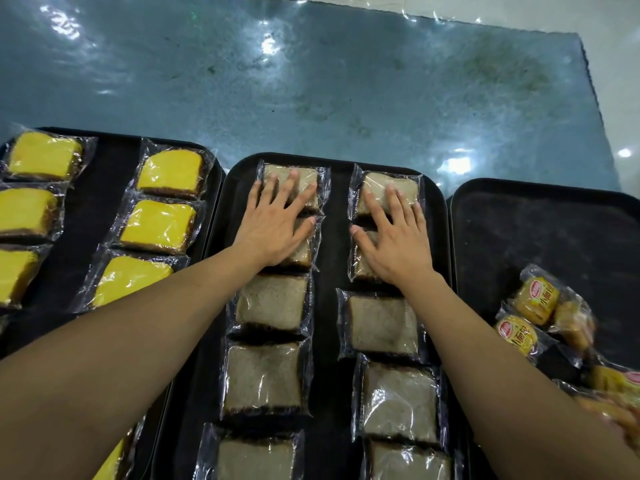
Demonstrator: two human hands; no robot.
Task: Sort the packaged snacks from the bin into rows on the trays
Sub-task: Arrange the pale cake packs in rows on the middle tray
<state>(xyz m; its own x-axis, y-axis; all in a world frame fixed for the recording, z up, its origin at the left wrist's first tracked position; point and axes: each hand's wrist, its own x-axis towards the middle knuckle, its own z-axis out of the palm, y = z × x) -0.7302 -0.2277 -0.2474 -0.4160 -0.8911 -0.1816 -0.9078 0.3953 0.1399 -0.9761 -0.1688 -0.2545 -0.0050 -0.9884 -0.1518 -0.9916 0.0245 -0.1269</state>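
A blue-grey table [346, 81] under glossy clear film carries three black trays set side by side. The middle tray [334, 237] lies directly beneath the spread fingers [294, 181] of both hands, the left tray [104, 188] just outside the left hand's fingers, and the right tray [540, 230] just beyond the right hand's fingers.

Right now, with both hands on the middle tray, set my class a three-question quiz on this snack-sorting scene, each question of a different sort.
1. True or false: the left hand lies flat on brown cake packs in the middle tray.
2. Multiple choice: the yellow cake packs lie on (A) the left tray, (B) the middle tray, (C) the right tray.
3. Fill in: the brown packs stand in ___ rows.

Key: 1 true; 2 A; 3 two. The right hand rests flat on the other brown row.
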